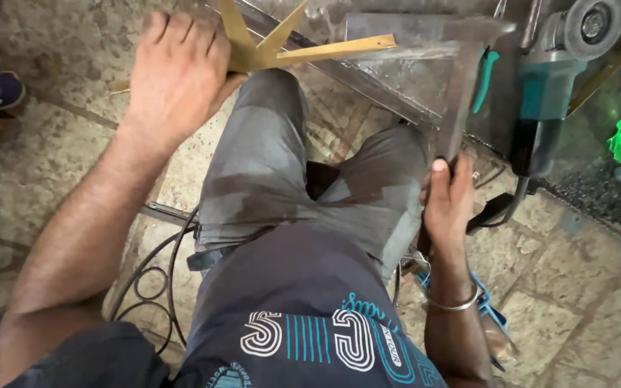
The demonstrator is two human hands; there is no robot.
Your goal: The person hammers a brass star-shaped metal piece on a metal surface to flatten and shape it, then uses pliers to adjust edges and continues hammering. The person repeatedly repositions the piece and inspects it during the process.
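Brass star piece (282, 49), pointed arms, resting on knee; flat file (461, 86) upright.

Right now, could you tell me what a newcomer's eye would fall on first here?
Probably the gold star-shaped metal piece at top centre, gripped by the left hand above the knee. Next, the right hand holding a flat metal file upright at right, with a teal angle grinder lying just beyond it.
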